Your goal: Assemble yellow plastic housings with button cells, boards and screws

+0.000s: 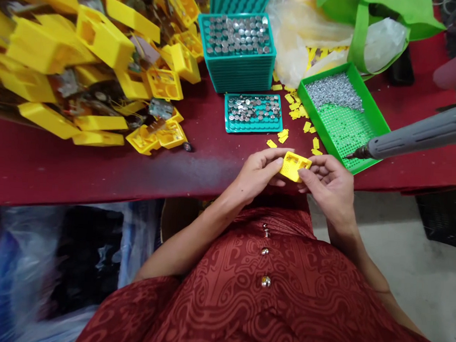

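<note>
Between both hands, just over the table's front edge, is a small yellow plastic casing (291, 168) with dotted holes and recesses on its upper face. My left hand (258, 171) grips its left side, thumb on top and fingers behind. On the right side my right hand (327, 183) pinches it, thumb against the near corner. Beyond the hands lie several small yellow plastic covers (283, 136). A teal tray (230, 126) of round silver button cells sits farther back. To the right is a green tray (381, 128) with many small screws heaped at its far end.
A large pile of yellow casings (105, 34) with wires covers the table's left. Stacked teal trays (240, 73) hold more button cells. A grey electric screwdriver (414, 130) points in from the right over the green tray. A green bag (360, 40) and clear plastic lie behind.
</note>
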### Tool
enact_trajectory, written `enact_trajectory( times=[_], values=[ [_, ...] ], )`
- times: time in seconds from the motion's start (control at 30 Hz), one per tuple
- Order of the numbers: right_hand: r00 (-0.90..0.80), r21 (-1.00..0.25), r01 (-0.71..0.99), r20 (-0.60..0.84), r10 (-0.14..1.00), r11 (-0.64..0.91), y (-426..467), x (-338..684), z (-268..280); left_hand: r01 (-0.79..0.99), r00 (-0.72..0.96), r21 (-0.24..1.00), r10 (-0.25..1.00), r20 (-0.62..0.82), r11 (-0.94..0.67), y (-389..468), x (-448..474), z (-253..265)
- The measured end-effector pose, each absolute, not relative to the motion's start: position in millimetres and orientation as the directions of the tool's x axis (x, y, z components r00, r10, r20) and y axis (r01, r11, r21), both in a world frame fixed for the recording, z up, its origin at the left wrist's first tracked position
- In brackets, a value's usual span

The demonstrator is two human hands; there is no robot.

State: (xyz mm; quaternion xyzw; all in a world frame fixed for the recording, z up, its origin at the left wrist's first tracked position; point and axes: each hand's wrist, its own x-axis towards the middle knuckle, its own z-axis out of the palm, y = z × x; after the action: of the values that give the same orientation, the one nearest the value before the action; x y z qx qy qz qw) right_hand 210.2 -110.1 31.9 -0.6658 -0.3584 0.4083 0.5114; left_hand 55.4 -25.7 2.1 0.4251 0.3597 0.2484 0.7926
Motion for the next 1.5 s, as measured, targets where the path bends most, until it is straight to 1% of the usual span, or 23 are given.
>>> enact_trajectory(
  times=[0.13,0.23,0.4,0.5,0.63,0.87,1.0,1.23,1.37,1.5],
  values=[
    [0.401,-0.970,0.088,-0.174,0.900,-0.227,-109.1,211.6,30.1,-0.078,0.592,0.865,0.721,-0.360,0.496,-23.9,54.4,3.4],
    [0.405,-0.966,0.126,-0.157,0.901,-0.225,-108.6,211.4,30.5,-0.049,0.586,0.864,0.715,-0.381,0.500,-22.3,55.4,5.8],
    [0.421,-0.966,0.140,-0.142,0.896,-0.219,-106.2,210.6,32.8,-0.019,0.581,0.864,0.709,-0.401,0.504,-21.2,58.0,12.4],
    [0.417,-0.967,0.125,-0.150,0.896,-0.220,-105.2,211.2,33.8,-0.007,0.580,0.860,0.702,-0.412,0.510,-21.1,59.0,13.8],
    [0.409,-0.964,0.076,-0.204,0.890,-0.256,-104.5,212.1,35.5,0.002,0.594,0.855,0.688,-0.418,0.518,-20.5,60.5,12.9],
    [0.390,-0.961,0.016,-0.248,0.887,-0.275,-102.4,219.5,33.6,0.006,0.596,0.834,0.668,-0.446,0.551,-18.4,64.8,17.2],
    [0.365,-0.968,-0.022,-0.240,0.900,-0.249,-102.4,226.7,25.6,-0.040,0.601,0.837,0.682,-0.417,0.546,-15.9,64.7,14.1],
    [0.317,-0.977,-0.020,-0.207,0.925,-0.212,-101.1,232.2,14.4,-0.078,0.544,0.902,0.777,-0.318,0.425,-11.4,61.1,3.8],
    [0.323,-0.972,-0.023,-0.229,0.918,-0.234,-98.3,232.8,13.4,-0.062,0.529,0.910,0.786,-0.318,0.410,-10.8,60.4,3.0],
    [0.338,-0.969,-0.024,-0.241,0.910,-0.247,-95.4,232.3,13.4,-0.076,0.548,0.921,0.788,-0.280,0.381,-11.1,61.1,3.3]
  ],
)
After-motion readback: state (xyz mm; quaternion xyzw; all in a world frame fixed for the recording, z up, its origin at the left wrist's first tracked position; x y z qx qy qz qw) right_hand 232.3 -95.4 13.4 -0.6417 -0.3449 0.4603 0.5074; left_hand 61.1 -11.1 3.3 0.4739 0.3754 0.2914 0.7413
